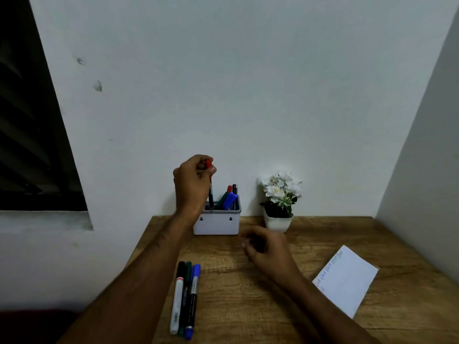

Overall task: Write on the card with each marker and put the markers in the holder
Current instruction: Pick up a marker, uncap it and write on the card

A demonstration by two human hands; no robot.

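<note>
My left hand (192,184) is raised over the left side of the grey holder (216,223) and pinches a red-capped marker (210,187) upright, its lower end at the holder's rim. Several markers (229,198) lean inside the holder. My right hand (264,248) hovers over the table in front of the holder, fingers loosely curled and holding nothing. Three markers (185,296) lie side by side near the table's front left: a white one, a dark green one and a blue-capped one. The white card (346,281) with lines of writing lies at the right.
A small white pot of white flowers (279,202) stands just right of the holder against the wall. The wooden table (248,306) meets a wall at the back and another at the right. A dark window is at the far left.
</note>
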